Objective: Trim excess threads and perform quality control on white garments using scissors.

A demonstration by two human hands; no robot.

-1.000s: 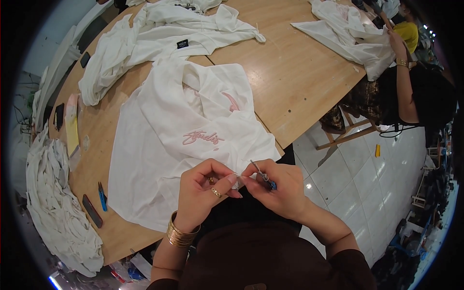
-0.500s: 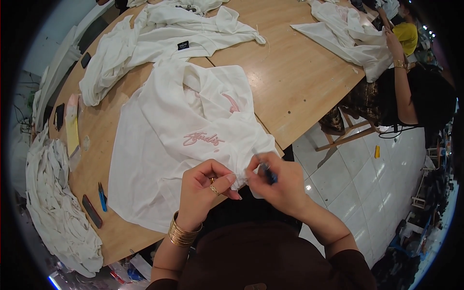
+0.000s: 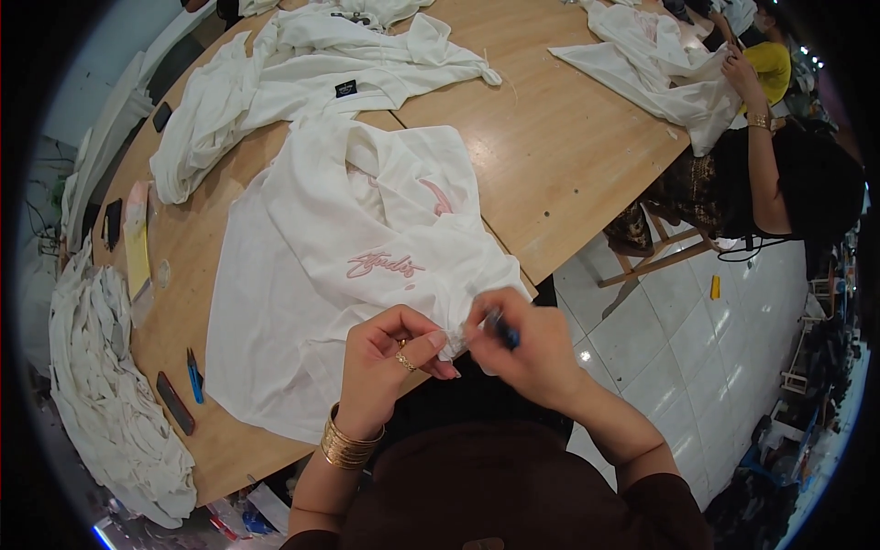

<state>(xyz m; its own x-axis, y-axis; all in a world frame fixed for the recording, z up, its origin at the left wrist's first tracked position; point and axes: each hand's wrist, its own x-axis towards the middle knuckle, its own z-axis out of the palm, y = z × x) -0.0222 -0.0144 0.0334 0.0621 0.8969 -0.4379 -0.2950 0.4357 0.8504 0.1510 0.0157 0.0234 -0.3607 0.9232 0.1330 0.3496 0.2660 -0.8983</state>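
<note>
— White cloth! Where is the shirt (image 3: 348,275) from the fingers?
— Right at them. It spreads away across the table (image 3: 550,147). Its near corner is bunched between both hands.
— Which hand grips it?
— The left hand (image 3: 390,362) pinches the corner, wrist bent. The right hand (image 3: 527,353) touches it too, curled around a small blue tool (image 3: 504,332).

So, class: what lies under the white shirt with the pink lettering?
The white shirt lies spread on the wooden table, which shows bare around it. The left hand pinches its hem. Whatever lies flat beneath the fabric is covered and cannot be seen.
</note>
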